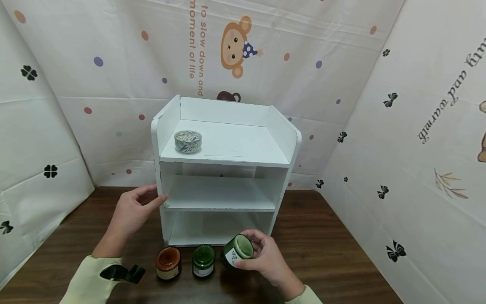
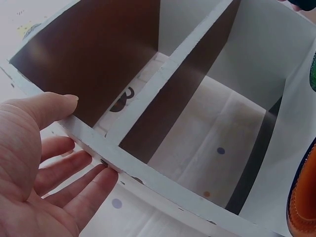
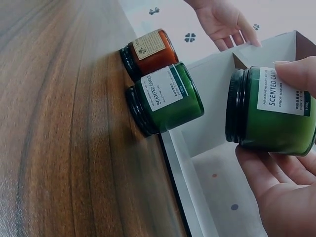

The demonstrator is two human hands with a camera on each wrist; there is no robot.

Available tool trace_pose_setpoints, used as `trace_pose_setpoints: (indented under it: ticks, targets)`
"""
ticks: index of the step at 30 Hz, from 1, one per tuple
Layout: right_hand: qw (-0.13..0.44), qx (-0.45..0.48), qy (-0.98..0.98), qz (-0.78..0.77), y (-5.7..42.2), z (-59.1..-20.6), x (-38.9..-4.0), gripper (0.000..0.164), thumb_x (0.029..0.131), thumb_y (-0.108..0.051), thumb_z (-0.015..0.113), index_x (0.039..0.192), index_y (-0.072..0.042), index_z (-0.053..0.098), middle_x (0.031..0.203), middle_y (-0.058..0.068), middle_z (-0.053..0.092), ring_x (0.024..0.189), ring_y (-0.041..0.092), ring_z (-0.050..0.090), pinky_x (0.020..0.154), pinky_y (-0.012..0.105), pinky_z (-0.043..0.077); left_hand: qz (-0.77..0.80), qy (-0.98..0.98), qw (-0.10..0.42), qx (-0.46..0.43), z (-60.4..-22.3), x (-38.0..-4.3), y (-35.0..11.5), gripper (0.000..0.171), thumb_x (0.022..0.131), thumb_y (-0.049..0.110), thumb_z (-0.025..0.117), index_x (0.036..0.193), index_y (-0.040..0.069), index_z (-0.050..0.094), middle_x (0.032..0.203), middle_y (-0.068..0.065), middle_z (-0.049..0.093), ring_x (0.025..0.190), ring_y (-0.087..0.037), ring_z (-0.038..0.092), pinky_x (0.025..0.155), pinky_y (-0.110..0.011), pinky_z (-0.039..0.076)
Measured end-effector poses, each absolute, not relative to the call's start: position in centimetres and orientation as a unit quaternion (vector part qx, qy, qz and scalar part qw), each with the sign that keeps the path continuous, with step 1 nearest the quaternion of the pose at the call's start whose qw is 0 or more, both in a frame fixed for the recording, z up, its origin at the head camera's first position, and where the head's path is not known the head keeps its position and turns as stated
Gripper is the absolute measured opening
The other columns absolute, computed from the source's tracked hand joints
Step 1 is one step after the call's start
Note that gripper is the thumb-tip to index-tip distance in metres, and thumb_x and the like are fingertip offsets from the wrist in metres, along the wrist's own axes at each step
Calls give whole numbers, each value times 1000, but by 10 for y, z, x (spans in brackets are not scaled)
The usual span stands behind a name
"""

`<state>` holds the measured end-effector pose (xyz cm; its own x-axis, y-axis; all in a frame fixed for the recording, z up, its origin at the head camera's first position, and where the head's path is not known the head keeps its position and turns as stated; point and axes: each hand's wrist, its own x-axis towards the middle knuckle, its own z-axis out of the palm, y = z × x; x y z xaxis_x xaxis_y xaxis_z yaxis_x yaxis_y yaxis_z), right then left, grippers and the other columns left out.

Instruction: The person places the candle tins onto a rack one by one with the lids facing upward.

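My left hand grips the left side panel of a small white shelf, thumb at the front edge and fingers along the outside. A green scented candle jar with a white label is in my right hand, pinched between thumb and fingers. It is tilted and held off the table, its dark lid facing down. To its left, a second green candle jar stands on its dark lid in front of the shelf. Beside that is an amber candle jar, also lid down.
A round tin with a grey-green leaf pattern sits at the left of the shelf's top tier. Below are two further tiers. The dark wooden table extends to both sides, with white printed cloth behind and alongside.
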<state>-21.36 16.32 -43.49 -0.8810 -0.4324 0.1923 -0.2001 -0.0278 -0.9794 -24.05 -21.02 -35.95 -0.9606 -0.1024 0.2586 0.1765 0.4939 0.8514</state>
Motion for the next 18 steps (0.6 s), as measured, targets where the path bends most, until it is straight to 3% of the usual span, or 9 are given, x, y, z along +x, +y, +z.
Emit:
trace_pose_setpoints:
  ticks: [18]
  targets:
    - [93,-206,667,-710,162,-434,-210,61,73,7,82,122,8,45,111,3,66,99,12,69,79,29,61,-504,-851,144,-27,-361,-241,-211,66,93,51,71,142,7,61,135,-19,67,121,-32,64,77,-11,51]
